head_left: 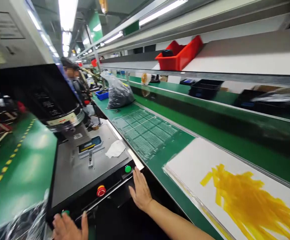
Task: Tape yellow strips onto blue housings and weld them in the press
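Observation:
A press machine stands before me with a grey work plate (pixel 70 170) and a black front panel. My right hand (pixel 140 191) lies flat with fingers stretched out, its fingertips just below the right green button (pixel 128 169). My left hand (pixel 68 226) rests at the panel's lower left corner, fingers spread over the left green button (pixel 65 212). A red emergency stop button (pixel 101 190) sits between the two hands. On the plate a blue fixture (pixel 90 145) holds a small part under the press head (pixel 66 121). A crumpled white cloth (pixel 115 148) lies beside it.
A green conveyor belt (pixel 210 123) runs along the right. Clear plastic trays (pixel 145 131) lie beside it, then a white sheet (pixel 200 160) with yellow tape strips (pixel 247 200). A black filled bag (pixel 118 93), a red bin (pixel 180 53) on the shelf, and a person (pixel 72 75) further down the line.

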A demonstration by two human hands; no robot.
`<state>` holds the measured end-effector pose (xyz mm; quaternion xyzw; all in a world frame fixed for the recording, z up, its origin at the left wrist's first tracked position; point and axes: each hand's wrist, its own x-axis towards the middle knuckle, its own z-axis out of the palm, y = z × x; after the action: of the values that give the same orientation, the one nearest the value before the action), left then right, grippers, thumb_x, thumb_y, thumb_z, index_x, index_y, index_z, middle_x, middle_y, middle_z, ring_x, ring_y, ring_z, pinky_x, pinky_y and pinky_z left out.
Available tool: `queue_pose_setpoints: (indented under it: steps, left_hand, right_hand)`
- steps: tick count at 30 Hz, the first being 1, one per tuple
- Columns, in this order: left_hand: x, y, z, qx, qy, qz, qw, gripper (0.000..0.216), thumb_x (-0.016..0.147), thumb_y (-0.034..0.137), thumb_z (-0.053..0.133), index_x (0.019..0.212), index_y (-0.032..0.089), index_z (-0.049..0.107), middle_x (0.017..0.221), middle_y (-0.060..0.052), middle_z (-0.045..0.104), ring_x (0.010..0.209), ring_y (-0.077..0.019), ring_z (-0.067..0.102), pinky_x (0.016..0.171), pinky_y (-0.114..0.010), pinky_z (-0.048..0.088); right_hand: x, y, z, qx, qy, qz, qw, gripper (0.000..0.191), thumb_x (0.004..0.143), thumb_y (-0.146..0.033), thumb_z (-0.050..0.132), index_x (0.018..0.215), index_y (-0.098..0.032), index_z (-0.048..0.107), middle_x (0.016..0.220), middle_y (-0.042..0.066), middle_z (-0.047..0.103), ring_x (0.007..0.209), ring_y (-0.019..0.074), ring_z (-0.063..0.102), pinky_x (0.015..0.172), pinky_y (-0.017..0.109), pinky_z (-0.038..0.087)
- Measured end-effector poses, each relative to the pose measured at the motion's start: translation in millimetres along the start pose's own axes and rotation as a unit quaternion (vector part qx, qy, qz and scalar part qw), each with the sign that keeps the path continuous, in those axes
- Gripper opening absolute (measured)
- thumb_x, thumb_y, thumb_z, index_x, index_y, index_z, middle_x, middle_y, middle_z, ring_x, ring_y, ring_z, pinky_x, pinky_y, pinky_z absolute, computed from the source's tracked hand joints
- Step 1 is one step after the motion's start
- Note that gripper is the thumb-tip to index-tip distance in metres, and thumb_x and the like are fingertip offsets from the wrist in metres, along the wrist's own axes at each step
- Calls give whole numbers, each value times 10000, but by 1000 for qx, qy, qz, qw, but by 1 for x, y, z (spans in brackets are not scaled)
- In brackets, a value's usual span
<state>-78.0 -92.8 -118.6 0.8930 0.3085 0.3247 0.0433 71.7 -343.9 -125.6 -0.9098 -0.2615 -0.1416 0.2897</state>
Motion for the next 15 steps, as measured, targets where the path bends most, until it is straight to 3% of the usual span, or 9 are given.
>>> queue_pose_setpoints:
  steps: [5,9,15]
  left_hand:
    - [-17,-9,9,28,-34,34,998,768,916,403,317,1477,93,-105,1554,-256,5,1425,-389,51,1105,-626,233]
    - [-16,-12,12,41,-30,27,998,772,922,394,334,1473,74,-101,1537,-294,48,1423,-394,76,1098,-633,230]
    - [-15,-4,16,47,-30,-1,998,777,920,388,345,1475,73,-98,1537,-296,37,1424,-399,68,1106,-638,206]
  right_hand:
    - [3,-2,19,-50,11,-22,998,774,886,-197,435,1519,-156,-8,1552,131,162,1417,290,191,1101,510,331]
    - [5,-7,26,-55,40,-16,998,753,915,-282,430,1518,-150,-1,1564,137,94,1413,309,196,1086,486,354]
    - [8,-7,28,-90,38,-8,995,699,930,-309,404,1522,-215,44,1555,92,181,1397,320,237,1065,488,351]
